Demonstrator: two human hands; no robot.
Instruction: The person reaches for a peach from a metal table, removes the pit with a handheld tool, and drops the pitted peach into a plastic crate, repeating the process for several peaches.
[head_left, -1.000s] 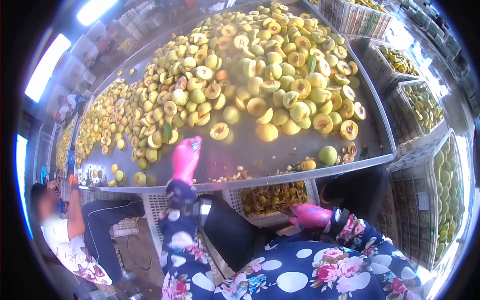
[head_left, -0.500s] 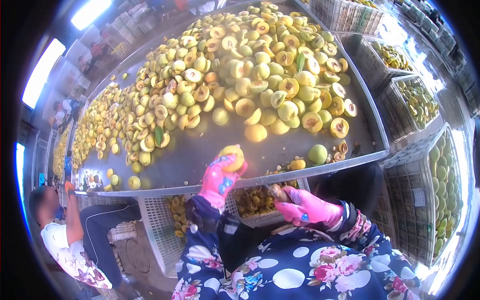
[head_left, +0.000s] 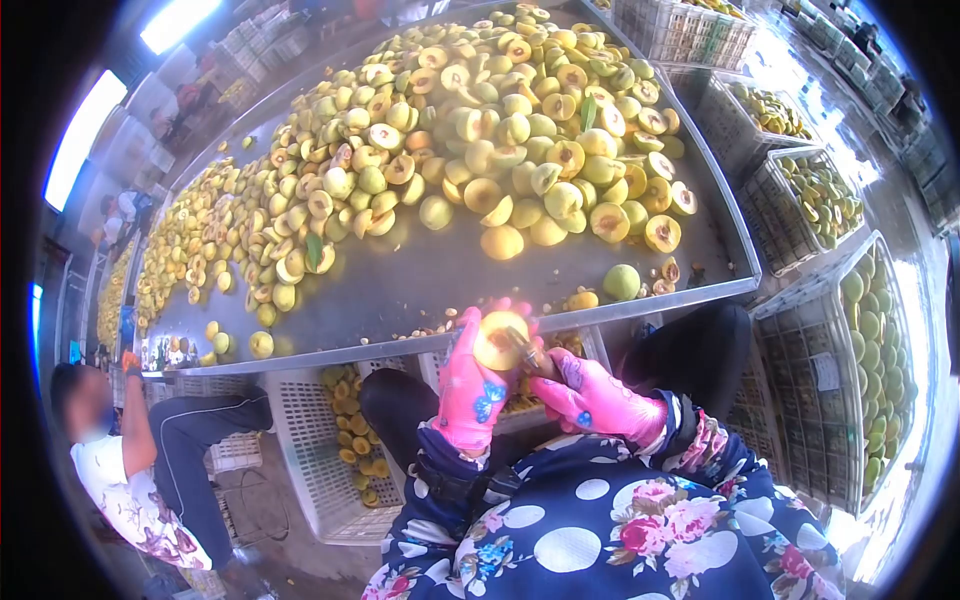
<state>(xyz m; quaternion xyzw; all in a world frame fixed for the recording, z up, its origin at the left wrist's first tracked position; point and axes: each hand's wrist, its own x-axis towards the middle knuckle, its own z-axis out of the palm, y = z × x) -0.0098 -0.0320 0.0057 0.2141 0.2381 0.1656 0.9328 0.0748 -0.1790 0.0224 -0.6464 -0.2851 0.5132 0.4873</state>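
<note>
My left hand (head_left: 468,398), in a pink glove, holds a peach half (head_left: 496,345) with its yellow cut face turned up. My right hand (head_left: 602,406), gloved the same way, is closed around a short brown-handled tool (head_left: 538,358). The tool's tip is at the cut face of the fruit, where part of the middle is covered. Both hands are close together just in front of the near edge of the metal table (head_left: 400,280). A heap of halved peaches (head_left: 400,150) covers much of the tabletop beyond them.
A whole green peach (head_left: 621,282) and scraps lie near the table's raised edge. White crates (head_left: 310,450) of fruit stand below, partly behind my hands. More full crates (head_left: 815,380) line the right side. A person (head_left: 130,450) sits at the table's left end.
My left hand has lowered toward me, and the fruit's cut face now shows. My right hand has brought the tool up to it. The view has shifted slightly.
</note>
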